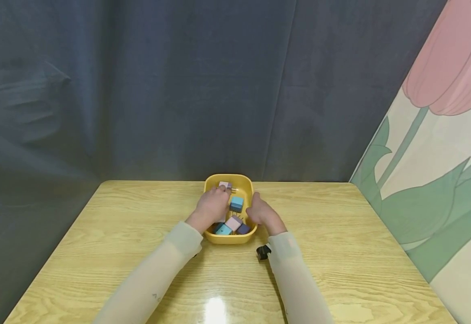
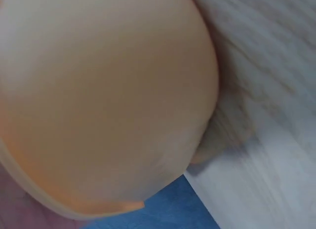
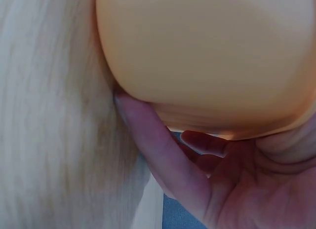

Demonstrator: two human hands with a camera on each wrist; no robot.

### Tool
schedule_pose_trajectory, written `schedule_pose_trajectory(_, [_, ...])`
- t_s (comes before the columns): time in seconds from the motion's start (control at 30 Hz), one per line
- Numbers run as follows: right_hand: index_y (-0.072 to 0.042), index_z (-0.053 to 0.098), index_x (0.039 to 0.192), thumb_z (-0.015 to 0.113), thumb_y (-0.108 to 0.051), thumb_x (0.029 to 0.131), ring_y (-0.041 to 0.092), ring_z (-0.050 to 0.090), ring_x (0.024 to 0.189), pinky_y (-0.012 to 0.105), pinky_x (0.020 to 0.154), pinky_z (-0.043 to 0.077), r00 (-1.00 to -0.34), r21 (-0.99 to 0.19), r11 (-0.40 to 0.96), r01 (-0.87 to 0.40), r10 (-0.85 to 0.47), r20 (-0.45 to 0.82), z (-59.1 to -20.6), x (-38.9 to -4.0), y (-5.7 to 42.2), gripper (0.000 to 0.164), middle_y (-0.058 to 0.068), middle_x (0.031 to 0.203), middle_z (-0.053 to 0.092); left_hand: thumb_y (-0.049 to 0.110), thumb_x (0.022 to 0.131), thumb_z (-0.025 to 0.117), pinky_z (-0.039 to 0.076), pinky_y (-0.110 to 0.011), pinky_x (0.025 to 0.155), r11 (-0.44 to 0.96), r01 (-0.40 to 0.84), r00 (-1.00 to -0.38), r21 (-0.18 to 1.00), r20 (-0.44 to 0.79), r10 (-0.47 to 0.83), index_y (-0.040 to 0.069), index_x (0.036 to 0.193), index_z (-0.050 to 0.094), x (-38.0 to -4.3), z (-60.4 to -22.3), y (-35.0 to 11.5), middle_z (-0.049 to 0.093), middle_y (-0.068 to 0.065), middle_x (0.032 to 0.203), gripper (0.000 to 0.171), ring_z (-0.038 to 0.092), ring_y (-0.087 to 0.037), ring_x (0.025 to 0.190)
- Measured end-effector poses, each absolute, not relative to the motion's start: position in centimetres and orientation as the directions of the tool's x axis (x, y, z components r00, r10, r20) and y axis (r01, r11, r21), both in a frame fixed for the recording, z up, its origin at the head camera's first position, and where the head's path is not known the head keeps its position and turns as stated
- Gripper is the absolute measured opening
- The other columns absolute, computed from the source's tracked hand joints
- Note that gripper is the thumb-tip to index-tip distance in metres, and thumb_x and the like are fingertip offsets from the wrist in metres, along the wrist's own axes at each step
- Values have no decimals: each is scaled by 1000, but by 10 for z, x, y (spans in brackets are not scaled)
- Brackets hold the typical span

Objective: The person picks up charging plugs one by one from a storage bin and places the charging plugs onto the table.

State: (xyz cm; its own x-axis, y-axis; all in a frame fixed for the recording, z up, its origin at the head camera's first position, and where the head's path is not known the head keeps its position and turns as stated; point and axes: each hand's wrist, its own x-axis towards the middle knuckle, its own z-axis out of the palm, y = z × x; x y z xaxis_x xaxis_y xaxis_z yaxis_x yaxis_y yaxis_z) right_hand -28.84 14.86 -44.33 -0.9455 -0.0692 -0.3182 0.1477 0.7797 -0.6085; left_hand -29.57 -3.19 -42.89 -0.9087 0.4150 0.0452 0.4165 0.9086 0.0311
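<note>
Centrally, near the back edge of the wooden table (image 1: 340, 252), sits a yellow bin (image 1: 227, 240) with rounded corners, upright, holding several small two-tone blocks, some with metal prongs like plugs. The person's left hand (image 1: 214, 204) reaches over the bin's left side, back of the hand upward, with its fingertips down by a pale block (image 1: 223, 184) at the far left corner; the knuckles hide the fingers' ends, so whether they pinch that block I cannot tell. The right hand (image 1: 264, 212) grips the bin's right wall, thumb over the rim and fingers outside, and the right wrist view shows one finger laid along the outer surface close to the tabletop. Between the hands, a light-and-dark-blue block (image 1: 237, 201) rests on the bin's floor. Toward the near end, a pale pink block (image 1: 233, 222) lies tilted among a bright blue block (image 1: 224, 230) on its left and a navy block (image 1: 244, 229) on its right. The left wrist view is mostly filled by the bin's outer wall. Pale sleeves (image 1: 150, 274) cover both forearms, and a small black device (image 1: 262, 252) shows beside the right cuff. Behind the table hangs a dark curtain (image 1: 195, 90); at the right, a wall (image 1: 437, 135) bears a painted pink tulip.
</note>
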Motion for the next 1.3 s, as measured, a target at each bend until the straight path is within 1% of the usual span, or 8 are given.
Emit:
schedule_pose_trajectory(0.1, [7,0,171,44,-13,110,40,55,134,43,99,52,-945,-611,778,149,-71,-321,-444,-289,149,77,31,174,31,36,105,71,65,-47,95,940,341,-939,26,53,339,9,132,72,-295,-426,-29,74,-11,127,38,70,-31,113])
schedule_pose_trajectory(0.2, [7,-1,171,44,-13,110,40,55,134,45,101,52,-943,-615,774,151,-74,-324,-444,-289,150,78,31,175,28,41,105,71,66,-45,91,951,308,-951,4,18,308,10,121,76,-294,-425,-26,78,-9,121,36,74,-30,108])
schedule_pose_trajectory(0.37, [8,-1,171,44,-13,110,39,49,142,49,115,46,-945,-618,773,143,-79,-317,-445,-290,150,78,30,179,20,21,104,70,65,-44,93,944,329,-944,-9,-34,328,8,111,79,-294,-427,-19,79,-10,114,17,75,-28,104])
schedule_pose_trajectory(0.43, [8,0,171,44,-13,110,39,50,141,50,115,46,-946,-620,771,143,-78,-316,-446,-290,150,78,31,178,23,14,102,70,64,-45,97,940,340,-940,9,-35,340,8,111,78,-293,-427,-17,79,-11,113,14,74,-29,106])
schedule_pose_trajectory(0.73, [9,1,170,44,-12,109,40,55,134,46,108,49,-949,-616,778,127,-85,-302,-448,-291,150,77,31,173,32,18,96,79,65,-47,93,939,331,-943,97,5,332,9,109,76,-293,-427,-13,79,-11,115,16,73,-31,108])
schedule_pose_trajectory(0.97, [8,1,170,44,-13,110,36,63,116,37,86,52,-946,-596,793,127,-85,-314,-446,-292,150,77,31,162,43,22,102,72,65,-43,93,965,264,-962,8,-69,264,9,119,77,-290,-425,-7,80,-10,118,22,76,-29,108])
schedule_pose_trajectory(1.2, [8,1,171,45,-13,110,29,65,91,30,65,46,-943,-597,791,137,-79,-322,-445,-292,151,78,32,157,46,35,98,79,58,-49,112,974,211,-963,-78,-186,194,11,134,74,-289,-426,-1,74,-10,138,43,62,-37,139])
schedule_pose_trajectory(1.3, [7,0,171,45,-13,110,30,64,85,31,65,46,-943,-596,791,137,-80,-323,-444,-291,151,78,33,155,48,34,93,85,60,-51,110,975,220,-962,-37,-173,211,11,134,73,-289,-426,0,72,-13,141,49,57,-40,145])
